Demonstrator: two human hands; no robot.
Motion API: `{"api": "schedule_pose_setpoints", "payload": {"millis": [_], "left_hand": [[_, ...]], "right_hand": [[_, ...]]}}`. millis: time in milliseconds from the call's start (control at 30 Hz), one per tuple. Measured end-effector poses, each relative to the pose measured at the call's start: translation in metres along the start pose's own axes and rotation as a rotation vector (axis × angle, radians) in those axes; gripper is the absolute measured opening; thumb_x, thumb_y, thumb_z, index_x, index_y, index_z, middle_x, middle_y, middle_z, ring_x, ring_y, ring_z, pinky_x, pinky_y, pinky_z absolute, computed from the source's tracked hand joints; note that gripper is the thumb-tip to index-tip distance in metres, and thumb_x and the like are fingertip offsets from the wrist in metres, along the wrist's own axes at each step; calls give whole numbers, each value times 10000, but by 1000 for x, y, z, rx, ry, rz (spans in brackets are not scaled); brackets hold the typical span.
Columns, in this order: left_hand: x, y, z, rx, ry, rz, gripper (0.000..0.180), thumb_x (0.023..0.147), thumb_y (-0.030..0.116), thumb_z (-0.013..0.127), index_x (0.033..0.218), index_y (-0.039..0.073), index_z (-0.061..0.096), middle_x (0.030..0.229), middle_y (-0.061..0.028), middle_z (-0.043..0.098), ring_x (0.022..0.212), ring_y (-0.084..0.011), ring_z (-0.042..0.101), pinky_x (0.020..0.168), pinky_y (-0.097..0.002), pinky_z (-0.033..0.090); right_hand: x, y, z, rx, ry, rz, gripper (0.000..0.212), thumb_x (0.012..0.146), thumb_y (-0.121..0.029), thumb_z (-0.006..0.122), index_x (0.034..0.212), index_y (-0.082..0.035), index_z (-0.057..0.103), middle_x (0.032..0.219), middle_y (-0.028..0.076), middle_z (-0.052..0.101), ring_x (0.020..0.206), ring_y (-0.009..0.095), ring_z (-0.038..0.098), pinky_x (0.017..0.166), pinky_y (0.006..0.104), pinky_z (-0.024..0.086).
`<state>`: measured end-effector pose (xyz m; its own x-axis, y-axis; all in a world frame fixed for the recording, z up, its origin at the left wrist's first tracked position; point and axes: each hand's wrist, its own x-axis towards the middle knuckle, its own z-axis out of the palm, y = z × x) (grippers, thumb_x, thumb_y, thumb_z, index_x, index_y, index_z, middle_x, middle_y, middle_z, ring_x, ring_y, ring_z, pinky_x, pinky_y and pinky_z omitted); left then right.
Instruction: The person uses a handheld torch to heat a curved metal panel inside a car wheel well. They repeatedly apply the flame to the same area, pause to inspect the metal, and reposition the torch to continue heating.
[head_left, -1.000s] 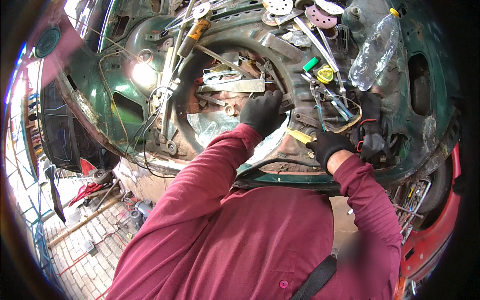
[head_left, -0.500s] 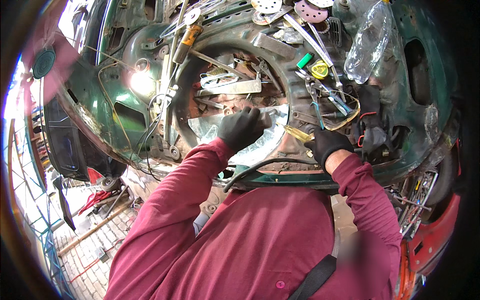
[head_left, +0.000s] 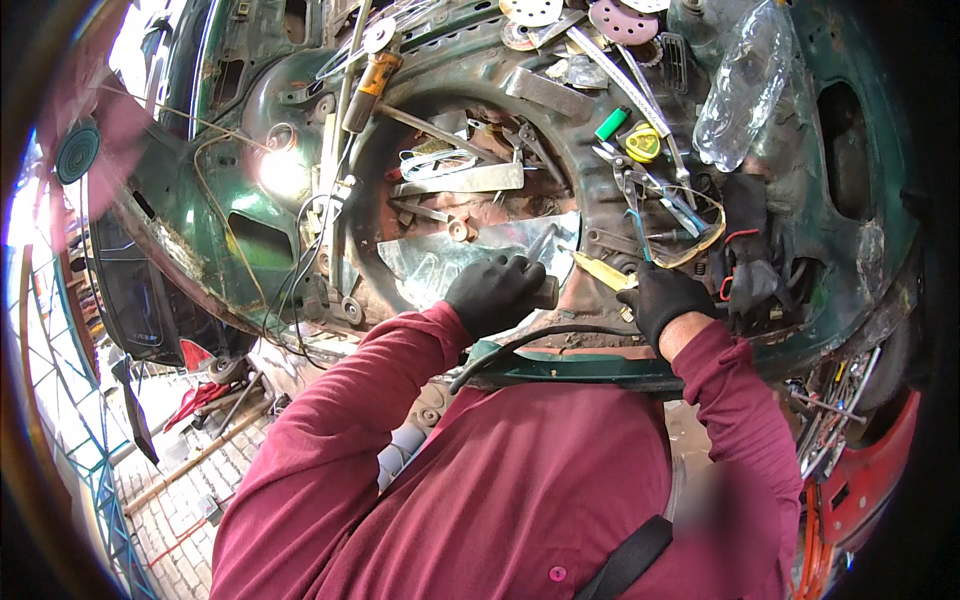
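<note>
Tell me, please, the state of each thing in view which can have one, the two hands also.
Left hand: closed around a dark object, mostly hidden.
Right hand: closed around the yellow tool.
Bottle: lying on its side.
Wire: coiled loosely.
Clear sheet: partly hidden behind left hand.
Black strip: curved.
Pink disc: lying flat.
Pliers: lying down, open or shut unclear.
</note>
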<state>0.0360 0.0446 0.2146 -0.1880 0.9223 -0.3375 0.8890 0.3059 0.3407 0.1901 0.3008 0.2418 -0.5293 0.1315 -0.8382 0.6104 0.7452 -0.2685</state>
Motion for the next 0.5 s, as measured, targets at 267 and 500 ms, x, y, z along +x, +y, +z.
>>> {"api": "schedule_pose_setpoints", "payload": {"millis": [267,500], "left_hand": [[2,28,-11,-33,-101,-6,290,961,263,689,1139,43,630,1006,-196,722,833,-400,753,681,-502,611],[7,33,-4,8,-74,9,308,997,328,678,1128,55,627,974,-188,702,794,-375,747,635,-491,604]], "right_hand": [[4,7,-3,28,95,14,506,1045,-463,691,1308,-34,648,1106,246,792,1060,434,772,904,558,599],[9,16,-2,60,186,-28,488,1046,-472,678,1266,-38,643,1120,239,786,1069,457,758,902,571,588]]}}
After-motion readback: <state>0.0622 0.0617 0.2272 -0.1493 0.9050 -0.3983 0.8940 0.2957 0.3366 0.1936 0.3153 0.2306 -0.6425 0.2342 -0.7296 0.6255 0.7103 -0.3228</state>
